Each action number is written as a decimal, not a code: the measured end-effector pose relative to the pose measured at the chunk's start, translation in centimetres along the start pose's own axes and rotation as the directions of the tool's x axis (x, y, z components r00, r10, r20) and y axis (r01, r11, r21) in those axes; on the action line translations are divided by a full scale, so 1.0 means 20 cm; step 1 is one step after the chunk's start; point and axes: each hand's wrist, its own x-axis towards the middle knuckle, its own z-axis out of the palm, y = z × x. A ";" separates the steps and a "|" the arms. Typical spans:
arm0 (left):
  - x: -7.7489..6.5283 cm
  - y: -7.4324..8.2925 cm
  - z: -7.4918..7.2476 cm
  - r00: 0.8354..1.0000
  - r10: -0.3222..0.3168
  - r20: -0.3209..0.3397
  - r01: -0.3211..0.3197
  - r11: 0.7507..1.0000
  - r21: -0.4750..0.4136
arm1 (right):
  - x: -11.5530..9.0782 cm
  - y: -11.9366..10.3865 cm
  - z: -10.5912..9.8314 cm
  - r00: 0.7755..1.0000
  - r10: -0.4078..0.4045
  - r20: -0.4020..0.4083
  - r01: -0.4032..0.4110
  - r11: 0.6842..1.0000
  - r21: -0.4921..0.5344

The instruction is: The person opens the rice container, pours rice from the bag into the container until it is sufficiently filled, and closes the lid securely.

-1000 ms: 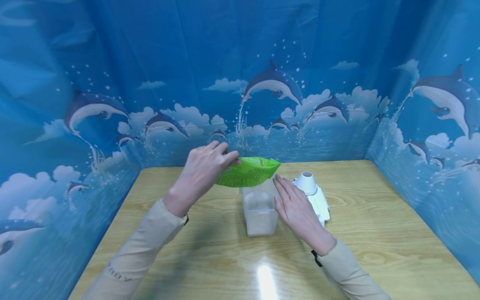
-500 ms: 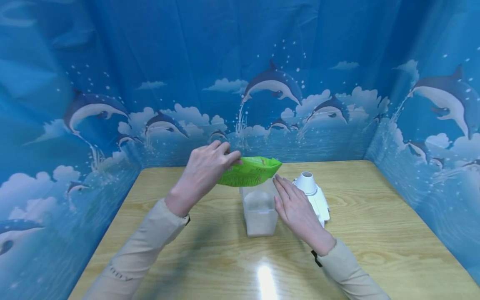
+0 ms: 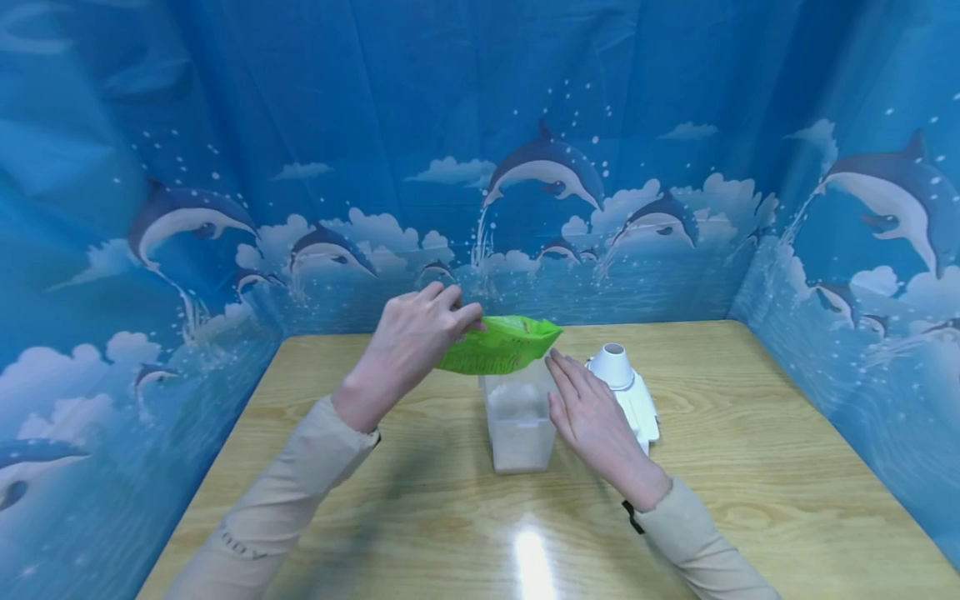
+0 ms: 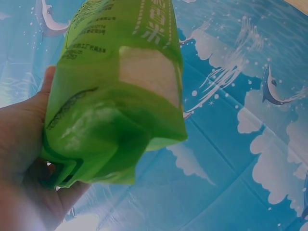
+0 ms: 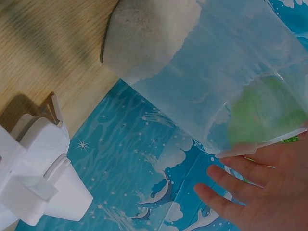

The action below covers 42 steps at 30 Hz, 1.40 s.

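Note:
My left hand (image 3: 423, 337) grips a green plastic bag of rice (image 3: 502, 346) from its rear end. The bag is tipped over the top of a clear plastic container (image 3: 522, 446), and a pale window (image 4: 149, 74) in its side shows white rice. Inside the container, a layer of rice (image 5: 149, 36) lies at the bottom, seen through the wall in the right wrist view. My right hand (image 3: 588, 412) lies along the container's right side with straight fingers, its fingertips at the upper rim (image 5: 262, 147) near the bag's mouth.
Just right of the container and behind my right hand stands a white plastic part with a cone-shaped spout (image 3: 613, 367). All this is on a wooden table (image 3: 750, 467), enclosed at the back and sides by a blue dolphin-print curtain (image 3: 360, 167).
The rice in the container looks a little higher. My left hand and the bag have shifted very slightly to the right; my right hand has stayed in place.

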 end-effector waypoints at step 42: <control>0.04 0.00 -0.02 1.000 0.028 -0.010 -0.027 0.997 0.067 | 0.00 0.00 -0.01 0.999 0.019 0.030 -0.020 1.000 0.012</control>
